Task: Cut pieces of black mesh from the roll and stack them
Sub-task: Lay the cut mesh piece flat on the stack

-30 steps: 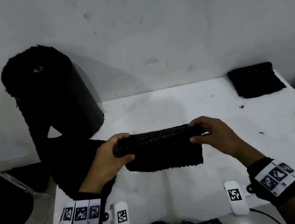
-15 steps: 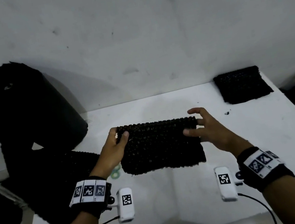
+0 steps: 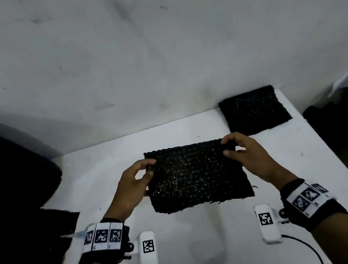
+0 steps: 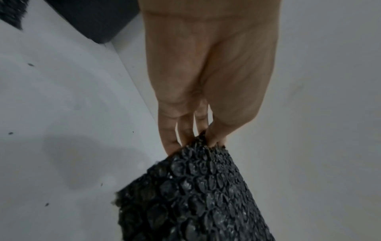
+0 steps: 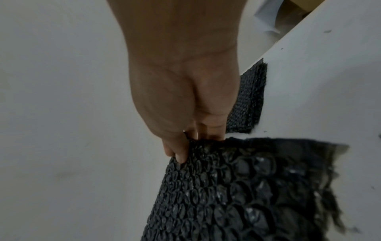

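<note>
A person holds a cut piece of black mesh [image 3: 196,175] up over a white desk [image 3: 210,237], seen from above. The left hand [image 3: 131,186] pinches the piece's upper left corner between thumb and fingertips; the right hand [image 3: 246,157] pinches the upper right corner the same way. The piece hangs from those two corners, its frayed lower edge just above the desk. A stack of earlier cut pieces [image 3: 254,110] lies flat at the desk's far right corner, against the wall and near the right hand. The dark bulk of the mesh roll [image 3: 1,176] fills the left edge of the view, with loose mesh trailing toward the desk's near left side.

The likely next move is carrying the piece right onto the stack. The grip is only on two corners, so the limp, bumpy mesh could sag, fold under itself or land crooked. Its ragged edge might snag the stack's top layer and drag it out of line, or toward the desk's edge.
</note>
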{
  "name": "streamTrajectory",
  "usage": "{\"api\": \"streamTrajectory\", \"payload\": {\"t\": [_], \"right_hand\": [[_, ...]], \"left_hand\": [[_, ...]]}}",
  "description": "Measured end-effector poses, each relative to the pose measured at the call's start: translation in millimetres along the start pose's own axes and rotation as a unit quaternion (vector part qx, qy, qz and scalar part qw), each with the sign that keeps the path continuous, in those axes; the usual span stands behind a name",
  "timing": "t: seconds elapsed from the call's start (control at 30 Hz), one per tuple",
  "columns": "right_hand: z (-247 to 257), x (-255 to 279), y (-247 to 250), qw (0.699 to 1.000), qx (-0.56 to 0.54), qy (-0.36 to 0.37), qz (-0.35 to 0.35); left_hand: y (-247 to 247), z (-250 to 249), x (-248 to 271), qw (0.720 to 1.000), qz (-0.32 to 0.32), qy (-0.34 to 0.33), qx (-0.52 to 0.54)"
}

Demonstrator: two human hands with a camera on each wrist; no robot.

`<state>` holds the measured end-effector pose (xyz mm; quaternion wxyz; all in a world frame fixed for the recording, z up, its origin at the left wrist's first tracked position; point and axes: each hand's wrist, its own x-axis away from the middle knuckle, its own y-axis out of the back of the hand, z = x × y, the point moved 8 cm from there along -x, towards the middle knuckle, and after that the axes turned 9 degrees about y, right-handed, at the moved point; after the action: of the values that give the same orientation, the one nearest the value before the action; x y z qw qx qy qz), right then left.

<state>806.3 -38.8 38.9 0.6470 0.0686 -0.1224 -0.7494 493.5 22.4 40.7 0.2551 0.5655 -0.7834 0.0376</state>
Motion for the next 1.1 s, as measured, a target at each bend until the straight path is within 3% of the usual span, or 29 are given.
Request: {"api": "streamTrajectory", "payload": {"t": [0.37, 0.5, 0.63, 0.83, 1.1], "right_hand": [[-73.6, -46.4, 105.3, 0.996, 0.061, -0.051, -0.041], [-91.6, -72.4, 129.2, 0.995, 0.09, -0.048, -0.022], [-109.1, -114.8, 162.8, 0.984, 0.167, -0.031, 0.05], [-132.4, -186.6, 231.7, 0.964, 0.258, -0.042, 0.049], [-186.3, -227.0, 249.7, 0.947, 0.3, -0.062, 0.092]], "left_hand": [[-116.7, -17.6, -75.8, 0.996, 0.003, 0.018, -0.092], [-151.7, -24.7, -102.9, 0.994, 0.023, 0.021, -0.101], [-202.6, -34.9, -138.8, 0.989, 0.077, 0.006, -0.13], [-272.6, -79.3, -210.4, 0.977, 0.1, -0.035, -0.183], [-307.8, -58.2, -280.7, 0.962, 0.129, 0.021, -0.238]]}}
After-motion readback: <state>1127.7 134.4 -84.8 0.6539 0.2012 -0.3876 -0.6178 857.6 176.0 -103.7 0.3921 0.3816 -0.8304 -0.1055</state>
